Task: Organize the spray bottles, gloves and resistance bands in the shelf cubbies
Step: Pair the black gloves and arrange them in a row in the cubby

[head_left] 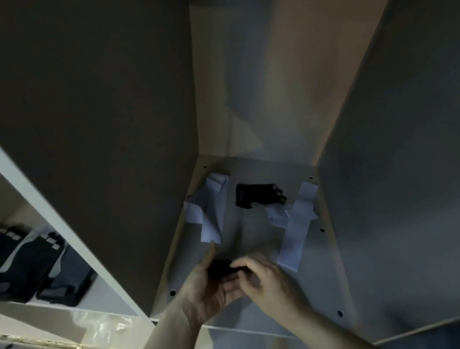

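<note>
Holding one small black item (220, 267), blurred, likely a glove, between my left hand (210, 290) and right hand (264, 281), both closed on it above the cubby floor (250, 240). Further back: one black glove (258, 195), flat; white bands (208, 210) left, white bands (293, 224) right. Neighbouring left cubby: dark gloves (27, 264).

I see both hands inside the cubby (263, 244): left hand (210, 290) and right hand (268, 279) pinch a small black item (221, 266), too blurred to name. Beyond the fingertips lies a black glove (257, 198), flanked by pale bands (210, 210) and (296, 224). Dark gloves (27, 264) sit left.
</note>
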`<control>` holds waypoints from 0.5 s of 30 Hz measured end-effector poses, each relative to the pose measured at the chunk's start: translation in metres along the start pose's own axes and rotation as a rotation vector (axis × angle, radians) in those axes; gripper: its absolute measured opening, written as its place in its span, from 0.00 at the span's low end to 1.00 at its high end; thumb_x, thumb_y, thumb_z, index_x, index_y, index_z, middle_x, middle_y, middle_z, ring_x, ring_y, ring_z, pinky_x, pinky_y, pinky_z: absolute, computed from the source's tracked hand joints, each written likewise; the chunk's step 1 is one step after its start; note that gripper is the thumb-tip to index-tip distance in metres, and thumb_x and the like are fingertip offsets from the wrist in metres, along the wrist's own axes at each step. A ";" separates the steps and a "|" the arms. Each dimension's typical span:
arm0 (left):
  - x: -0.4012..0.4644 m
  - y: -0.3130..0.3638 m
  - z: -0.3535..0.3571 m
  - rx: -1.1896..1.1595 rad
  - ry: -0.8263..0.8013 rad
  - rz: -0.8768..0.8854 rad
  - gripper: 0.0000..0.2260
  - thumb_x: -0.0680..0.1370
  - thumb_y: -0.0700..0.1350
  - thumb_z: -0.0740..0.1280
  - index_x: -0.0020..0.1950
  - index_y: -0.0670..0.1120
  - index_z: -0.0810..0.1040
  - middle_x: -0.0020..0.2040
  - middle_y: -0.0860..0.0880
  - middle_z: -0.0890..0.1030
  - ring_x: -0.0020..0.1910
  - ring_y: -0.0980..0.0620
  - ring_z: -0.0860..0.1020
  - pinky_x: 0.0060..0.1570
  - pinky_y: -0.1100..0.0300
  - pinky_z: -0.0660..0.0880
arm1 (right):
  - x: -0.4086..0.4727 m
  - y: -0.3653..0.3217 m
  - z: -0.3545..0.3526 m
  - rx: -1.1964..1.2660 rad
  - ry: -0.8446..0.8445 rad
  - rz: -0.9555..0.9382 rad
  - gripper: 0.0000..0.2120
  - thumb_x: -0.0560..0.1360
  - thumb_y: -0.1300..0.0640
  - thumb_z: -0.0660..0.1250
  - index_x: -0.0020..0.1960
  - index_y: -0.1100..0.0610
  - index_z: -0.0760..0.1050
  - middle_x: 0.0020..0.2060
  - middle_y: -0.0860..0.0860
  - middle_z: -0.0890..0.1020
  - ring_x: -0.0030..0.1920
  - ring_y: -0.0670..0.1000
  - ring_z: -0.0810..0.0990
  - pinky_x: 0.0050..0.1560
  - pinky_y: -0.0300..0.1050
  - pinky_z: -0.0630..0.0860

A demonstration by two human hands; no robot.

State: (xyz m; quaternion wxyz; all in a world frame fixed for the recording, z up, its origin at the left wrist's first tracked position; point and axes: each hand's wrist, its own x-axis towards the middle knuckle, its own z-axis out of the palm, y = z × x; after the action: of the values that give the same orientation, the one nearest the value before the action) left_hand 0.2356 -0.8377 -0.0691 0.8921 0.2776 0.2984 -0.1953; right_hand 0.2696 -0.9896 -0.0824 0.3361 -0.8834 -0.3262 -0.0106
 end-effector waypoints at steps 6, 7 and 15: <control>0.004 0.010 0.000 -0.070 0.124 0.277 0.13 0.80 0.36 0.57 0.63 0.38 0.74 0.38 0.43 0.85 0.35 0.49 0.84 0.33 0.59 0.81 | 0.014 0.000 -0.013 0.094 0.117 -0.035 0.11 0.75 0.51 0.61 0.54 0.52 0.77 0.50 0.47 0.79 0.54 0.43 0.75 0.55 0.33 0.69; 0.000 0.015 0.000 -0.039 0.132 0.312 0.12 0.79 0.33 0.57 0.60 0.38 0.76 0.37 0.44 0.85 0.35 0.50 0.84 0.33 0.61 0.80 | 0.024 0.006 -0.013 0.103 0.124 0.022 0.14 0.75 0.49 0.59 0.56 0.53 0.77 0.52 0.48 0.79 0.55 0.45 0.76 0.57 0.35 0.69; -0.034 0.046 -0.003 0.092 0.110 0.454 0.14 0.70 0.33 0.65 0.54 0.39 0.80 0.46 0.42 0.85 0.40 0.49 0.85 0.38 0.60 0.82 | 0.114 0.074 0.009 -0.231 -0.296 0.354 0.22 0.80 0.51 0.56 0.74 0.45 0.61 0.78 0.49 0.48 0.77 0.53 0.46 0.75 0.50 0.52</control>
State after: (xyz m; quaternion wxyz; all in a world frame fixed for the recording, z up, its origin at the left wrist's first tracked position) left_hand 0.2323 -0.7943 -0.0320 0.8820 0.3879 0.2672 0.0123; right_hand 0.4009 -0.9606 -0.1061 0.1781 -0.9513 -0.2087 0.1406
